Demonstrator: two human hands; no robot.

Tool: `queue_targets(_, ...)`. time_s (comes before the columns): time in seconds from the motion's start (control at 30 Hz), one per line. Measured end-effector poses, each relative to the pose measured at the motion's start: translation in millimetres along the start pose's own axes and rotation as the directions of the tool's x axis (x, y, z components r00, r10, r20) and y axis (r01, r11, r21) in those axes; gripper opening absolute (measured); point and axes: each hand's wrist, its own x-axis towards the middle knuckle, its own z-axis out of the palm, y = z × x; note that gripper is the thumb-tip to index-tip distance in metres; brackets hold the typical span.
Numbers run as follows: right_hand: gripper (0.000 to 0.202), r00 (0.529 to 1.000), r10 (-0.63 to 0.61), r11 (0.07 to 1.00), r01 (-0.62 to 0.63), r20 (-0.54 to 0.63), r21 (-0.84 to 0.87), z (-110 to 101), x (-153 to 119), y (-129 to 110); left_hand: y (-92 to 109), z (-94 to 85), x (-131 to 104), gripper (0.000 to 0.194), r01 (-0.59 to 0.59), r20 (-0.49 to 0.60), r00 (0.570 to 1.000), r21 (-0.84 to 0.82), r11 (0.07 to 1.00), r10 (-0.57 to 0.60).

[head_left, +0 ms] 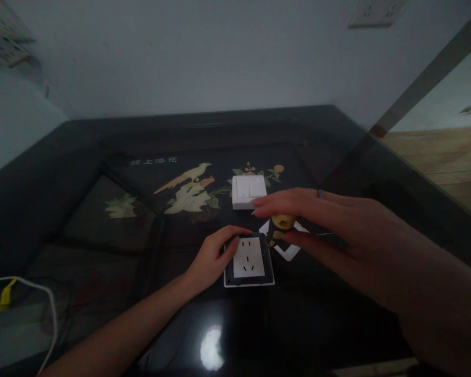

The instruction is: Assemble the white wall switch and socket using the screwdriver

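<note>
A wall socket [249, 259] with a white face and dark border lies on the black tabletop in front of me. My left hand [220, 248] grips its upper left side, fingers at the back edge and thumb on the face. My right hand [322, 220] is closed around the yellow and black handle of a screwdriver [281, 224]. Its thin shaft slants down toward the socket's right border; I cannot tell whether the tip touches. Partly hidden below the handle is a white cover frame [289, 252]. Behind these sits a white switch [249, 189], close to my right fingertips.
The glossy black table [204, 324] has a bird-and-flower picture [192, 188]. A white cable [52, 301] with a yellow tag [7, 296] runs at the left. Wall outlets [377, 13] are at the upper right and upper left. Wooden floor [447, 157] shows beyond the right edge.
</note>
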Motion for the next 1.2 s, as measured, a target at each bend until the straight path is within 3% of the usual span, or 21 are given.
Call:
queue_targets(0.17, 0.015, 0.992, -0.011, 0.986, -0.01, -0.129, -0.165, 11, 2, -3, 0, 0.1, -1, 0.026, -0.014, 0.006, 1.0, -0.008, 1.0, 0.014)
queue_targets(0.27, 0.021, 0.985, 0.011, 0.982, -0.043, -0.17, -0.185, 14, 4, -6, -1, -0.2, -1, 0.027, -0.016, 0.008, 1.0, -0.004, 1.0, 0.016)
queue_targets(0.37, 0.034, 0.994, 0.031, 0.995, -0.041, -0.102, -0.092, 5, 1, -2, 0, -0.6, 0, 0.027, -0.007, 0.015, 1.0, 0.007, 1.0, 0.007)
queue_targets(0.47, 0.031, 0.999, 0.026, 0.998, -0.027, -0.019, -0.049, -4, -4, 3, 1, -0.7, 0, 0.027, -0.001, 0.013, 1.0, 0.014, 1.0, 0.0)
queue_targets(0.77, 0.023, 0.982, -0.007, 0.987, -0.025, -0.19, -0.161, 16, 5, -1, -2, 0.8, 0, 0.028, -0.014, -0.001, 1.0, 0.004, 1.0, 0.014)
queue_targets(0.9, 0.034, 0.993, 0.023, 0.999, -0.028, -0.117, -0.04, 4, -1, 4, -1, 0.5, 1, 0.027, -0.003, 0.008, 1.0, 0.003, 1.0, 0.003)
queue_targets(1.0, 0.029, 0.999, -0.004, 1.0, 0.004, -0.048, 0.0, -1, -5, 7, 0, 0.6, 0, 0.027, -0.007, 0.008, 1.0, -0.002, 1.0, 0.007)
queue_targets(1.2, 0.024, 0.974, -0.06, 0.981, 0.017, -0.217, -0.193, 19, 3, -2, 0, 0.8, 0, 0.027, -0.022, 0.004, 1.0, -0.018, 1.0, 0.022)
